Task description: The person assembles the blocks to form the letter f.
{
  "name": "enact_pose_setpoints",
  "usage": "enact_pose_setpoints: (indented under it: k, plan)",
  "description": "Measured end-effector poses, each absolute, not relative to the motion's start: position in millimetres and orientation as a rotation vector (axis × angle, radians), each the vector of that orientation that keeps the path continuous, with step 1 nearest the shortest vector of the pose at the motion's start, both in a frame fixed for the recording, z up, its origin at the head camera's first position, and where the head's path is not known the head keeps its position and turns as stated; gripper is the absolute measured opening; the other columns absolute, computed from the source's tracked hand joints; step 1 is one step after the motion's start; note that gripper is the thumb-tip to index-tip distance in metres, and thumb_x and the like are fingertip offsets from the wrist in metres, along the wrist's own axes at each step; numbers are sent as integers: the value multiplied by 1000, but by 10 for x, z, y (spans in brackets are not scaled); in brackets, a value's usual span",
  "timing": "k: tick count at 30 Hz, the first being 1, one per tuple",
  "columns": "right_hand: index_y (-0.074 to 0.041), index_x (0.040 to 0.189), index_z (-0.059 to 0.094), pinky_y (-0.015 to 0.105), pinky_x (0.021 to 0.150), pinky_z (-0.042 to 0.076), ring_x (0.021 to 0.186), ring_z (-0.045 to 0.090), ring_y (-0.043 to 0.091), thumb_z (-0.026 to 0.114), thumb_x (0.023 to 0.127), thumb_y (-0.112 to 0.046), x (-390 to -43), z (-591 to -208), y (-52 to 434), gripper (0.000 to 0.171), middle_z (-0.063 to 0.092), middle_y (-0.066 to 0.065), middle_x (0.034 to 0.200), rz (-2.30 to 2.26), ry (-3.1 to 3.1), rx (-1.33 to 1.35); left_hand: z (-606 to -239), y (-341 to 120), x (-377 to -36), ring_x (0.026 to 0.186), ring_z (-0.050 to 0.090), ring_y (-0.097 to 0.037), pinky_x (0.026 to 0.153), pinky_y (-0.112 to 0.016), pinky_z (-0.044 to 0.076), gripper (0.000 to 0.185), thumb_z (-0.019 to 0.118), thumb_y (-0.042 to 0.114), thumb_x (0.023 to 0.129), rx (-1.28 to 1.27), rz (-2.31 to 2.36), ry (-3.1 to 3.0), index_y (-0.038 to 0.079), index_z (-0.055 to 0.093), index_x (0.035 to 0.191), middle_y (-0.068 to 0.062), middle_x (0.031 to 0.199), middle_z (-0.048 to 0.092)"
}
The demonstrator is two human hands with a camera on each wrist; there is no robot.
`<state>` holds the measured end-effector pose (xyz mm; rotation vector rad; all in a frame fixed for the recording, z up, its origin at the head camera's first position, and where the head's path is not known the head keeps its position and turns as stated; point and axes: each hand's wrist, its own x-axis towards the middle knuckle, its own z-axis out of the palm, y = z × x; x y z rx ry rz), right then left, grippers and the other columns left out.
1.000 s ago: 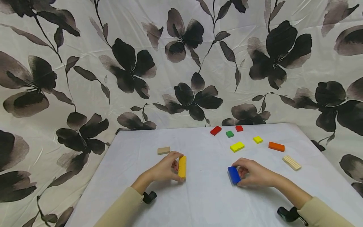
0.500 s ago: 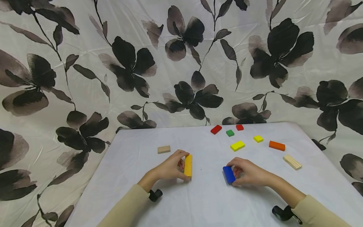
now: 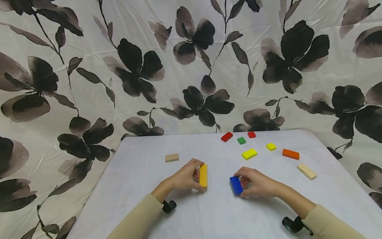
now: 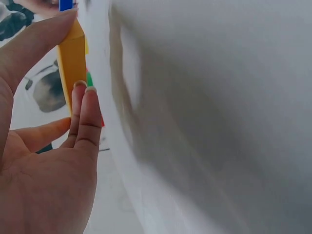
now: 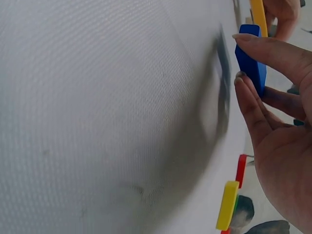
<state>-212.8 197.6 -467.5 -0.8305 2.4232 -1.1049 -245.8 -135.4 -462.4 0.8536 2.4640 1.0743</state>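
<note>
My left hand (image 3: 186, 176) pinches a long yellow-orange block (image 3: 203, 176) by its two ends, thumb at the near end and fingers at the far one. Across a short gap, my right hand (image 3: 257, 182) holds a blue block (image 3: 236, 186), slightly tilted, between thumb and fingers. In the left wrist view the orange-yellow block (image 4: 72, 63) is raised off the cloth, its shadow falling to the side. The right wrist view has the blue block (image 5: 251, 61) likewise above the cloth, part of the yellow-orange block (image 5: 259, 17) showing behind it.
A plain wooden block (image 3: 171, 157) lies beyond my left hand. Farther right are red (image 3: 226, 137), green (image 3: 241, 140), small red (image 3: 251, 134) and yellow blocks (image 3: 249, 154), an orange block (image 3: 290, 154) and a ridged wooden block (image 3: 306, 171). A floral cloth (image 3: 143, 109) hangs behind the table.
My left hand has carried the yellow-orange block to the right and my right hand the blue block to the left. The gap between the two blocks has narrowed.
</note>
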Motion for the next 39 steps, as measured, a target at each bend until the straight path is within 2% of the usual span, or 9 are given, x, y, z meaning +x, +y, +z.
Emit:
enact_pose_setpoints:
  k: [22, 34, 39]
  plan:
    - [-6, 131, 61, 27, 86, 57, 94, 62, 16, 89, 82, -20, -2136, -4681, 1763, 58, 58, 1, 114, -1085, 2389, -839, -4654, -971, -2503, 87, 57, -11, 79, -18, 51, 97, 96, 18, 71, 864, 1033, 2505, -1, 43, 150, -8, 136, 44]
    - [-6, 127, 63, 24, 82, 55, 89, 61, 12, 89, 81, -27, -2114, -4751, 1711, 57, 59, -4, 106, -1034, 2399, -899, -4718, -829, -2576, 82, 53, -8, 74, -17, 50, 97, 96, 22, 72, 808, 984, 2536, 0, 43, 151, -7, 132, 45]
    - [-10, 125, 64, 25, 82, 54, 89, 60, 13, 90, 80, -28, -2102, -4739, 1667, 55, 59, -6, 103, -1004, 2398, -871, -4757, -790, -2578, 80, 52, -6, 73, -17, 49, 98, 96, 19, 72, 805, 960, 2541, -1, 42, 151, -9, 134, 45]
